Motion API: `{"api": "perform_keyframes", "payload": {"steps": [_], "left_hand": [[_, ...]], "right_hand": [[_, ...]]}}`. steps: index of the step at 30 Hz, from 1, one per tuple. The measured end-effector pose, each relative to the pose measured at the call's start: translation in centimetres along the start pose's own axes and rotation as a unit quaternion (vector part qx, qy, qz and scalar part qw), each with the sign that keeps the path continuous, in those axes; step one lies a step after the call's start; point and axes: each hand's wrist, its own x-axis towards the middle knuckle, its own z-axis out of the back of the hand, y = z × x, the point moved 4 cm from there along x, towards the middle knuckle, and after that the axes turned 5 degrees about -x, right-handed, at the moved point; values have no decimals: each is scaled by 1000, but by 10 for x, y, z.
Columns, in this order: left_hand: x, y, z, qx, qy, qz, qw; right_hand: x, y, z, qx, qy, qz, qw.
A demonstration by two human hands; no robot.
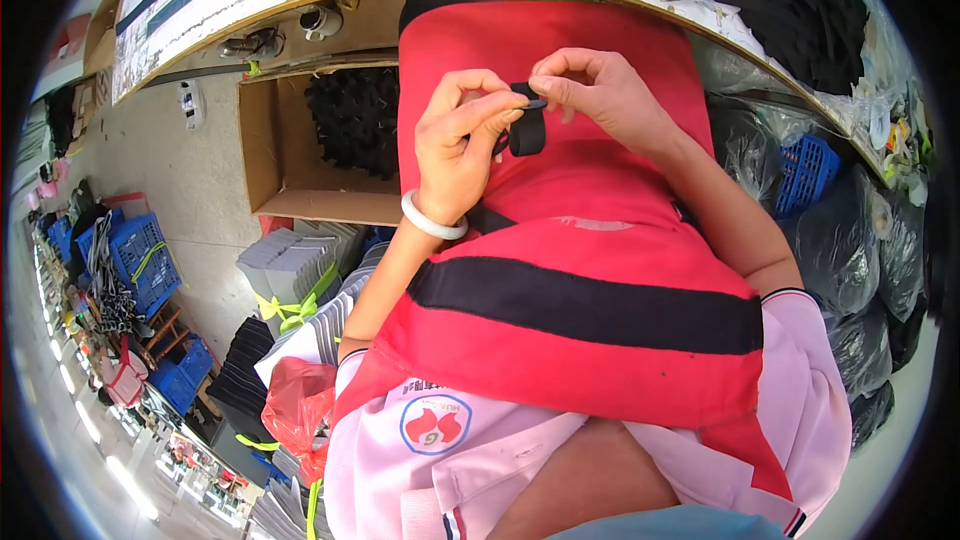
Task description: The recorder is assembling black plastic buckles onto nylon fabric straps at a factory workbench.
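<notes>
Our left hand [462, 140] and right hand [600, 90] meet over the red cloth panel [580, 240] on our lap. Fingers of both are pinched narrow on a small black strap loop [527, 125], held just above the red cloth. Risk, as we judge it: so shallow a fingertip pinch could let the loop twist or slip and drop toward the cardboard box [275, 155] beside us.

Pink short-sleeved shirt [470, 460] (striped trim), white bangle [432, 222]
</notes>
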Motion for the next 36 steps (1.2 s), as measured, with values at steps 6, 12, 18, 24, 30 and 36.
{"api": "perform_keyframes", "payload": {"steps": [6, 12, 18, 24, 30, 36], "left_hand": [[-6, -7, 1, -3, 25, -40, 999], [-10, -20, 6, -4, 44, 21, 999], [-28, -12, 92, 53, -75, 262, 961], [-99, 88, 209, -423, -393, 273, 769], [-39, 80, 100, -405, -230, 335, 819], [15, 30, 16, -361, -6, 306, 881]], "right_hand": [[-4, 4, -1, 46, 26, 8, 999], [5, -3, -3, 102, -55, 78, 990], [5, -7, -9, -64, 39, 94, 993], [-9, 45, 115, -331, -259, 222, 880], [5, 32, 231, -634, -334, 199, 669], [1, 57, 249, -478, -436, 321, 691]]}}
